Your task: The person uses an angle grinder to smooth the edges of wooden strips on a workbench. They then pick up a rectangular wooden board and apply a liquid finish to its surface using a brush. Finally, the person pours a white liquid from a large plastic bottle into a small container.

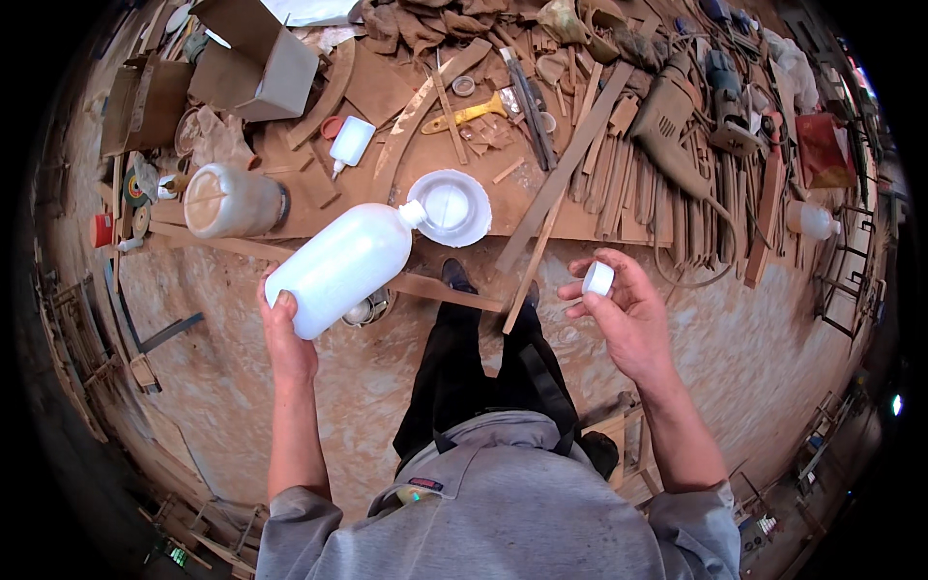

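Observation:
My left hand (288, 333) is closed round the base end of a large white plastic bottle (353, 263). The bottle is tilted, its uncapped neck pointing to the upper right at the near rim of a white bowl (471, 228). That bowl sits at the bench's near edge; whether the neck touches it, I cannot tell. Between the fingertips of my right hand (623, 314) is a white screw cap (598, 278), held out to the right, apart from the bottle.
On the dusty workbench (333, 208) lie a small white squeeze bottle (353, 142), a cloudy plastic jar (232, 201), a yellow-handled brush (466, 113) and an open carton (266, 72). Wood strips (570, 164) project over the near edge. A power drill (667, 130) and a jigsaw (728, 106) rest at right.

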